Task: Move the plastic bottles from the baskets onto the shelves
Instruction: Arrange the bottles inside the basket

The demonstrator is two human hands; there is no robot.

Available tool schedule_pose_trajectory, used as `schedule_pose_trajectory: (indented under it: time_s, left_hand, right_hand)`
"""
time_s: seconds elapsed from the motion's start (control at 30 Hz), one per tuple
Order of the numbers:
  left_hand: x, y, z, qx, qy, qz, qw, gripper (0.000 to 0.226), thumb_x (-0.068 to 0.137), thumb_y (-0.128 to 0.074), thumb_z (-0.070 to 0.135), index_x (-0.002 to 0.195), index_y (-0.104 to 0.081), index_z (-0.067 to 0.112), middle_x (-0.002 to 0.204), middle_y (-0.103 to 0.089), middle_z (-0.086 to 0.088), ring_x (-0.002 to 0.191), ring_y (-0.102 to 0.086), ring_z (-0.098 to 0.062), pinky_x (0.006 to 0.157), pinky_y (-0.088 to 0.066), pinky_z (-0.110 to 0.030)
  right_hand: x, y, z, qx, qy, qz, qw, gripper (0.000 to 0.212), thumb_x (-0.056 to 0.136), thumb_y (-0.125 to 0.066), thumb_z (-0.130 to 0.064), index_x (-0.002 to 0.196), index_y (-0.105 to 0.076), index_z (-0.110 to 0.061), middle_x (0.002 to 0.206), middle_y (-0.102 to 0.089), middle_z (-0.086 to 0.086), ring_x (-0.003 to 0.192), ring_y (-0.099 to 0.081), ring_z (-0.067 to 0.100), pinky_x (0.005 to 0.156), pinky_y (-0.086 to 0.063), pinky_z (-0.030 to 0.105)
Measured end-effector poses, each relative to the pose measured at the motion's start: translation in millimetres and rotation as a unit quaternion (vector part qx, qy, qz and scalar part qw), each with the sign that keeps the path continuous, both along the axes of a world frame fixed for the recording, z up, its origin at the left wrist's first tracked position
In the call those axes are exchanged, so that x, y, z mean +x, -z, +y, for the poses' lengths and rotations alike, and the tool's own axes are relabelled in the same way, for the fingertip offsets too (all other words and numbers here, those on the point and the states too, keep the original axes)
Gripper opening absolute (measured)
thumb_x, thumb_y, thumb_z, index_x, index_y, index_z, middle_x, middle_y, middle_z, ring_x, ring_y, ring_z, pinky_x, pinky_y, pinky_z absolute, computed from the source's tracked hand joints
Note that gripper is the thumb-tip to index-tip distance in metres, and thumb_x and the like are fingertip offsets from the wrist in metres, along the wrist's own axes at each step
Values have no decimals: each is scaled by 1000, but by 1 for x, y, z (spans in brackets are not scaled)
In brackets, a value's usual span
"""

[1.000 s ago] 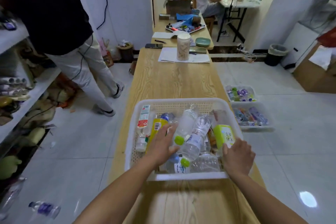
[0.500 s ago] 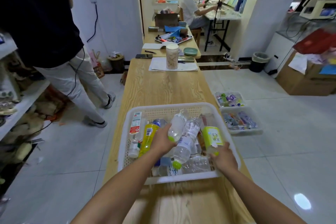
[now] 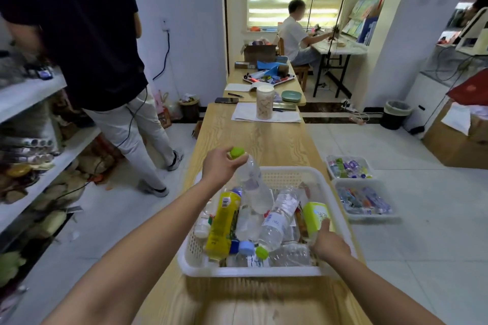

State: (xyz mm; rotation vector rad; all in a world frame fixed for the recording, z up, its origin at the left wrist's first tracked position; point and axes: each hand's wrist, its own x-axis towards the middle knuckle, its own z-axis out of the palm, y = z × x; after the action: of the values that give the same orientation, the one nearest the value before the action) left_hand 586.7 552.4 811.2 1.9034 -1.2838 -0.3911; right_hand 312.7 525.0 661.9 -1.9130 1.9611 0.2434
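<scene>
A white plastic basket (image 3: 287, 173) full of several plastic bottles stands on the wooden table in front of me. My left hand (image 3: 219, 167) grips a clear bottle with a green cap (image 3: 252, 182) by its neck and holds it tilted above the basket's far left part. My right hand (image 3: 327, 241) is closed on the lower end of a green-labelled bottle (image 3: 315, 216) that lies at the basket's right side. A yellow bottle (image 3: 223, 224) lies at the left inside. The white shelves (image 3: 31, 90) run along the left wall.
A person in a black shirt (image 3: 87, 34) stands close by the shelves on my left. Two more baskets with bottles (image 3: 363, 200) sit on the floor to the right. A jar (image 3: 264, 101) and papers lie further along the table. Another person sits at a far desk.
My left hand has lifted the clear green-capped bottle up out of the basket. My right hand has closed on the green-labelled bottle. The view has tilted up.
</scene>
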Motion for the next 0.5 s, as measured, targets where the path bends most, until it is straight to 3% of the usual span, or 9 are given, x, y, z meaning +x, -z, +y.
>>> schedule_pose_trajectory:
  time_s: [0.13, 0.23, 0.4, 0.5]
  left_hand:
    - [0, -21, 8, -20, 6, -45, 999, 27, 86, -67, 41, 68, -52, 28, 59, -46, 10, 56, -43, -6, 49, -29, -27]
    - [-2, -9, 15, -7, 12, -38, 999, 33, 87, -65, 42, 65, -47, 27, 56, -41, 11, 54, -40, -6, 48, -24, -27]
    - [-2, 23, 18, 1, 19, 11, 1000, 20, 90, -63, 41, 82, -60, 22, 67, -47, 8, 67, -46, -14, 53, -31, -28]
    - [-3, 33, 13, 0, 22, 36, 999, 17, 92, -60, 38, 89, -58, 22, 72, -49, 7, 70, -47, -14, 55, -33, -27]
  right_hand:
    - [-6, 4, 0, -31, 42, -55, 997, 84, 93, -52, -35, 150, 3, -7, 128, -56, 14, 112, -57, 31, 83, -46, 35]
    - [-4, -1, -3, -38, 66, -87, 993, 75, 92, -52, -39, 145, -9, -7, 123, -58, 17, 108, -58, 34, 80, -46, 35]
    - [-1, -21, -13, -38, 42, -96, 994, 79, 82, -64, -44, 140, -20, -11, 117, -59, 13, 102, -60, 32, 73, -45, 32]
    - [-7, -47, -27, -59, 11, -94, 994, 70, 78, -68, -46, 130, -36, -12, 114, -61, 11, 99, -61, 30, 70, -47, 31]
